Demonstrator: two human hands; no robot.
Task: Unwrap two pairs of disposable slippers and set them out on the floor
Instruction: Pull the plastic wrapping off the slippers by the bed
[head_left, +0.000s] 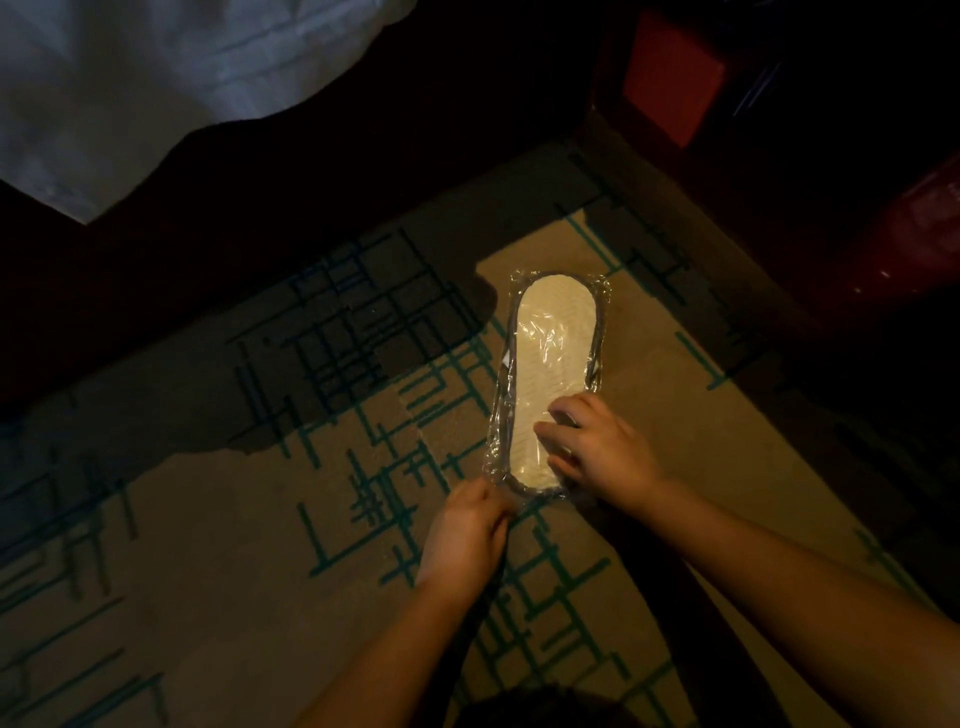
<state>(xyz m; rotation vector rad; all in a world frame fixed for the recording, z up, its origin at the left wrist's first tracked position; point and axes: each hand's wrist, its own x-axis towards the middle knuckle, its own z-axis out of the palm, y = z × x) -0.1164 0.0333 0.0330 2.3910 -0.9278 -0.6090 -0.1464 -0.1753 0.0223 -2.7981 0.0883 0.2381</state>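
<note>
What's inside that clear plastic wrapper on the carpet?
Through the plastic wrapper shows one pale slipper sole with a dark rim. Anything stacked beneath it is covered. The right hand hides part.

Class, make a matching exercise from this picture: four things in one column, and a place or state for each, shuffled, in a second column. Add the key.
Things
1. wrapped slippers
2. left hand
3. right hand
4. white bedding

Places or states
A. upper left of the view
B. lying on the patterned carpet, still in clear plastic
C. pinching the wrapper's near corner
D. resting on the pack's near end

Pairs: 1-B, 2-C, 3-D, 4-A
</note>
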